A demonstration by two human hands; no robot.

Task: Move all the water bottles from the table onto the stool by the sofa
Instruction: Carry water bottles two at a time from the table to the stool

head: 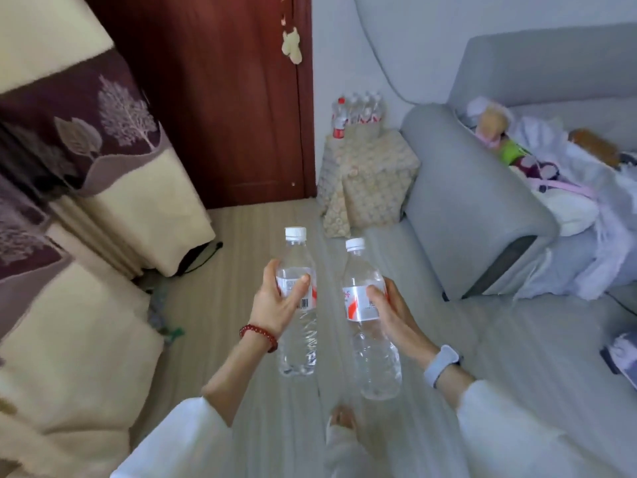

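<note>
My left hand (275,301) grips a clear water bottle (297,339) with a white cap and red-white label, held upright over the floor. My right hand (393,312) grips a second clear water bottle (374,360) of the same kind, just to the right of the first. Ahead stands the stool (370,177), draped in a patterned beige cloth, beside the grey sofa's arm (462,201). Several water bottles (358,113) stand on the stool's top, against the wall. The table is out of view.
A dark red door (213,98) is behind the stool on the left. Cream and purple curtains (86,160) hang along the left. Toys and clothes (551,174) lie on the sofa seat. Striped floor (241,236) runs from my feet to the stool.
</note>
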